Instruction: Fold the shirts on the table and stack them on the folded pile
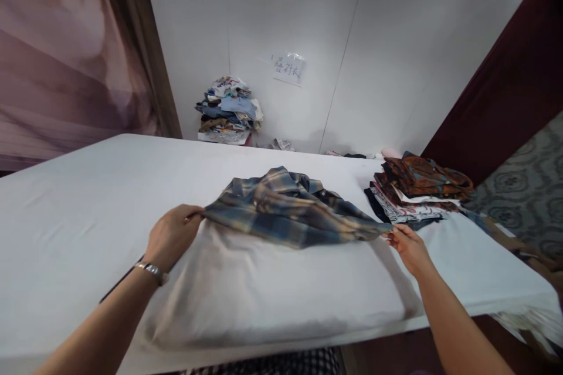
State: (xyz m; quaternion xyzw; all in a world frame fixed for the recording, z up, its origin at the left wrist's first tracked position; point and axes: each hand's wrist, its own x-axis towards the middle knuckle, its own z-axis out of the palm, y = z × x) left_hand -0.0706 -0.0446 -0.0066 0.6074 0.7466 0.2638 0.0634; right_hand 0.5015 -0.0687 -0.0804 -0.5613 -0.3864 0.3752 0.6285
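A blue and tan plaid shirt (281,217) is stretched sideways between my two hands, its near edge lifted above the white-covered table (109,193). My left hand (173,237) pinches the left corner of the cloth. On the opposite side, my right hand (409,246) grips the right corner between thumb and fingers. The far part of the shirt lies bunched, with its collar area toward the wall. A silver watch or bracelet (152,272) is on my left wrist.
A stack of folded clothes (417,187) stands on the table's right side. Farther back, a taller pile of clothes (231,108) rests near the wall. A paper sign (288,68) hangs on the wall. Curtains (65,53) hang at the left.
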